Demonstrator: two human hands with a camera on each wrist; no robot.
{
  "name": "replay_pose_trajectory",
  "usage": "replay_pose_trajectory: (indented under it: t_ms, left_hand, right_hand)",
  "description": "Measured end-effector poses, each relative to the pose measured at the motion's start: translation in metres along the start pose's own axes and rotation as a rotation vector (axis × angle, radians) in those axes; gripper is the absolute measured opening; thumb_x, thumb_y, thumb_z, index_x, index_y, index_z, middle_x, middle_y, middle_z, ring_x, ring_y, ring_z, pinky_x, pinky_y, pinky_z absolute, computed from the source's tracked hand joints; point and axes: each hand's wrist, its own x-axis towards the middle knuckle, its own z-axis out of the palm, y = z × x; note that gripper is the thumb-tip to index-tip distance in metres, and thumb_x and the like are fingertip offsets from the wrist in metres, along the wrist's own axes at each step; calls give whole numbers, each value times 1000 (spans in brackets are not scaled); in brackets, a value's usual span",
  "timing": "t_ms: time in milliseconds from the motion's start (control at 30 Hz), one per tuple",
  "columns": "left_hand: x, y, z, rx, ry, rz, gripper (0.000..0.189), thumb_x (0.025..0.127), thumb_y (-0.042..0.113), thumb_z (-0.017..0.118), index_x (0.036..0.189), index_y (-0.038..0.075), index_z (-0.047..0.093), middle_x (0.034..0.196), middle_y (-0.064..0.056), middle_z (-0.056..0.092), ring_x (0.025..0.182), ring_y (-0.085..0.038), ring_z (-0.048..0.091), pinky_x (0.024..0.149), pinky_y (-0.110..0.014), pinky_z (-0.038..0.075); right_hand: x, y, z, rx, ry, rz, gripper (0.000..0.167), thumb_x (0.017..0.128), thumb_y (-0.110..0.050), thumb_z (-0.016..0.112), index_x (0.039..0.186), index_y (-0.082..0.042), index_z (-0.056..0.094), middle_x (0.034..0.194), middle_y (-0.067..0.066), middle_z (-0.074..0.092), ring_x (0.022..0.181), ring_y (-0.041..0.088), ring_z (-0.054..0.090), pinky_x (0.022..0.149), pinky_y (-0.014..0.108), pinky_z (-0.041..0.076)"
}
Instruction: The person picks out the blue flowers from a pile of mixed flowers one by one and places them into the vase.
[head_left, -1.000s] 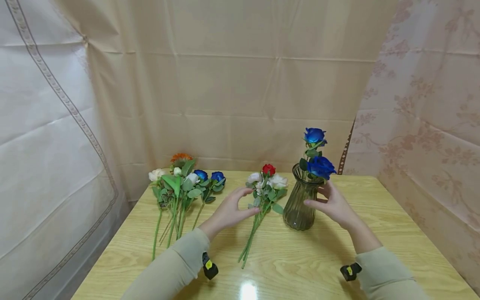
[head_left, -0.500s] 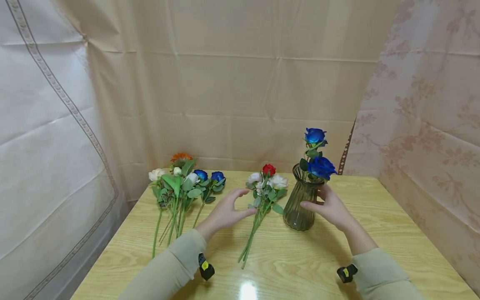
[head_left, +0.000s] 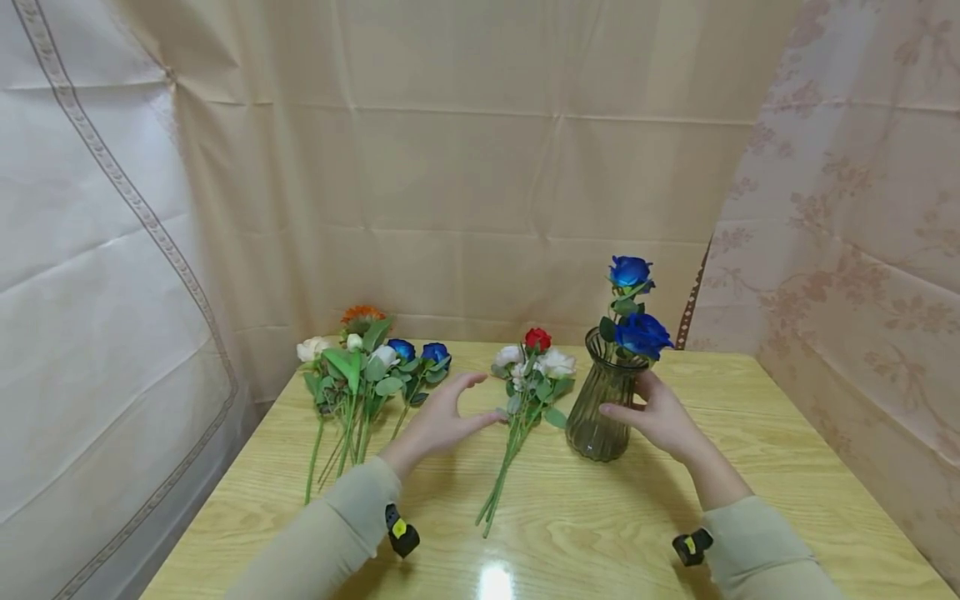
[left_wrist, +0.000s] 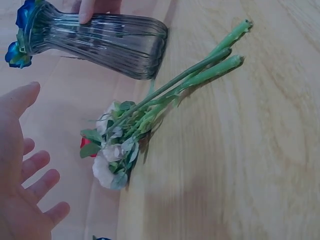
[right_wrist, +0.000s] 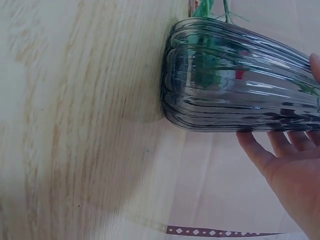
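A ribbed smoky glass vase (head_left: 600, 417) stands upright on the table, with two blue roses (head_left: 642, 335) in it. My right hand (head_left: 667, 421) holds the vase from its right side, thumb on the near face and fingertips against the far side, as the right wrist view shows of the glass vase (right_wrist: 220, 85). A small bunch of red and white flowers (head_left: 534, 375) lies left of the vase, stems toward me. My left hand (head_left: 438, 421) is spread beside this bunch, fingers apart and holding nothing; in the left wrist view the bunch (left_wrist: 112, 155) lies beyond its fingertips.
On the left of the wooden table (head_left: 600, 533) lies a larger group of flowers: an orange flower (head_left: 363, 315), white blooms (head_left: 312, 348), blue roses (head_left: 435, 353) and long green stems. A beige curtain (head_left: 480, 183) hangs behind, and a patterned curtain (head_left: 862, 250) is at the right.
My left hand has drawn back slightly to the left, away from the small bunch, its fingers spreading. The right hand shifted slightly left against the vase. Vase and flowers stay in place.
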Motion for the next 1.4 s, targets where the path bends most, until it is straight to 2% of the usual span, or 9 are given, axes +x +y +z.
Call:
replay_pose_trajectory:
  t_ms: [133, 267, 600, 767, 867, 1000, 1200, 1400]
  left_hand:
    - [0, -1, -8, 41, 37, 25, 70, 92, 52, 72, 149, 17, 51, 149, -2, 51, 135, -26, 49, 107, -50, 42]
    - [0, 1, -17, 90, 68, 27, 70, 92, 52, 72, 149, 17, 51, 149, -2, 51, 136, -25, 48, 108, -49, 42]
    - [0, 11, -44, 151, 104, 44, 73, 93, 53, 71, 151, 15, 48, 151, -6, 49, 137, -30, 46, 107, -53, 41]
    - [4, 15, -54, 269, 124, 58, 77, 92, 58, 69, 152, 15, 46, 150, -8, 49, 136, -32, 47, 106, -55, 42]
    - [4, 16, -60, 334, 143, 35, 79, 91, 59, 70, 151, 14, 47, 149, -10, 50, 134, -34, 49, 104, -55, 44]
    - [5, 13, -67, 358, 147, -30, 82, 90, 61, 70, 153, 15, 44, 151, -11, 47, 133, -35, 49, 103, -56, 45]
    - [5, 5, -71, 366, 90, -144, 91, 89, 66, 67, 157, 15, 36, 155, -17, 41, 134, -40, 48, 101, -59, 45]
    - [3, -8, -67, 380, 36, -220, 96, 89, 63, 69, 159, 10, 32, 155, -23, 40, 136, -42, 45, 101, -59, 45]
  right_hand:
    - [0, -2, 1, 0, -3, -9, 86, 92, -27, 79, 156, 0, 29, 150, 27, 42, 136, 47, 43, 102, 63, 43]
    - [3, -3, 2, -22, 2, -5, 87, 91, -28, 80, 156, -1, 30, 149, 26, 44, 135, 47, 44, 102, 63, 43]
    - [5, -4, 2, -57, -10, 7, 91, 90, -29, 81, 157, 1, 26, 150, 28, 41, 135, 50, 43, 100, 63, 44]
    - [0, -2, -3, -75, 4, 27, 92, 90, -30, 81, 157, 0, 26, 150, 28, 41, 134, 50, 43, 100, 63, 45]
    - [-1, 0, -4, -79, -1, 30, 93, 90, -32, 81, 157, 0, 26, 149, 28, 41, 134, 50, 43, 100, 62, 45]
    - [0, 1, -3, -65, -7, 33, 93, 89, -34, 81, 157, -1, 26, 149, 27, 41, 134, 49, 43, 98, 61, 47]
    - [2, 4, -2, -48, -16, 34, 94, 90, -33, 81, 158, -3, 24, 150, 27, 40, 135, 49, 43, 97, 61, 48]
    - [1, 4, -2, -40, -18, 28, 94, 90, -27, 81, 159, -2, 22, 150, 28, 39, 135, 49, 42, 97, 61, 48]
